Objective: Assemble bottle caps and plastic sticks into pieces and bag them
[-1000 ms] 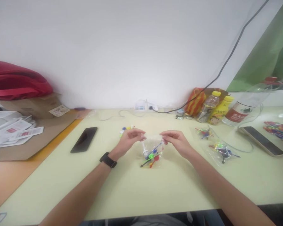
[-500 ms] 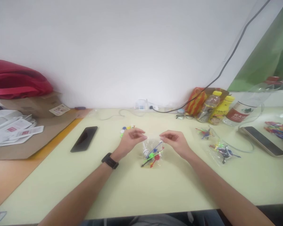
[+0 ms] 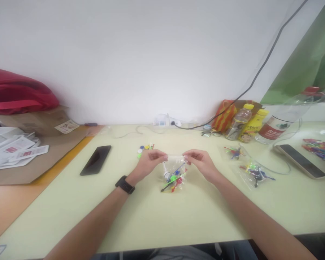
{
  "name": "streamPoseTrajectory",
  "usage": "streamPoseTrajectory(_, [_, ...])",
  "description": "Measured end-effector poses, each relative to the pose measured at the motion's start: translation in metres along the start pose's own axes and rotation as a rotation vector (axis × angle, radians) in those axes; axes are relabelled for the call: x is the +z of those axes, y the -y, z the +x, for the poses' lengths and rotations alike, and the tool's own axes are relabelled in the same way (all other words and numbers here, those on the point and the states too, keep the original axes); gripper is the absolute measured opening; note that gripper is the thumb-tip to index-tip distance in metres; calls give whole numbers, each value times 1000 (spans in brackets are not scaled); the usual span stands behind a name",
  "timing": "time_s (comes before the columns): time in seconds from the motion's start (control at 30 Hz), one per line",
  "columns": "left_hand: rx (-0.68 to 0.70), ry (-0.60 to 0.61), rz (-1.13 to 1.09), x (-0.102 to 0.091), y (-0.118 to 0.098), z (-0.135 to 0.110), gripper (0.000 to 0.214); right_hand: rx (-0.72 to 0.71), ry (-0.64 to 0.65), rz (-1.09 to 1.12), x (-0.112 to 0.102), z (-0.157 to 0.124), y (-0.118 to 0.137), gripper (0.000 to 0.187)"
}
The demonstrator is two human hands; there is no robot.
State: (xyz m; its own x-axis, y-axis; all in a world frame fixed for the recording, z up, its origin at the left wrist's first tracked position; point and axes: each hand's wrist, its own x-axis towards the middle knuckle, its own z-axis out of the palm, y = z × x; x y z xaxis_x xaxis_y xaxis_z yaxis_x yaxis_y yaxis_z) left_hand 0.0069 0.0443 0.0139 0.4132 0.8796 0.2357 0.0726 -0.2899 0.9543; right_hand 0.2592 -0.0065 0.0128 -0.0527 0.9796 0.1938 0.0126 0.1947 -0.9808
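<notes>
A small clear plastic bag (image 3: 174, 169) holding several coloured plastic sticks hangs just above the pale green table (image 3: 157, 216). My left hand (image 3: 148, 163) pinches the bag's top edge at its left end. My right hand (image 3: 199, 163) pinches the same edge at its right end. Both hands are closed, fingers pressed together on the bag's mouth. A black watch sits on my left wrist. Small coloured loose pieces (image 3: 144, 149) lie just beyond my left hand.
A black phone (image 3: 95, 160) lies to the left. Two more filled bags (image 3: 253, 172) lie to the right, near a second phone (image 3: 300, 161) and a heap of coloured sticks (image 3: 320, 148). Bottles (image 3: 242, 125) stand at the back right. Cardboard, white packets and a red bag are far left.
My hands have drawn slightly closer together along the bag's top edge, and the bag has risen a little. The view has shifted a touch.
</notes>
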Motion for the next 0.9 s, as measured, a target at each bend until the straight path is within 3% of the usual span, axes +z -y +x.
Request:
streamPoseTrajectory(0.43, [-56, 1, -30, -3, -2, 0, 31, -15, -42, 24, 4, -2, 5, 31])
streamPoseTrajectory(0.7, [-16, -28, -68, -3, -4, -1, 16, -104, -39, 58, -3, 1, -2, 17])
streamPoseTrajectory(0.9, [-36, -43, -70, 0, 1, -3, 21, -122, -39, -7, 0, 0, 0, 19])
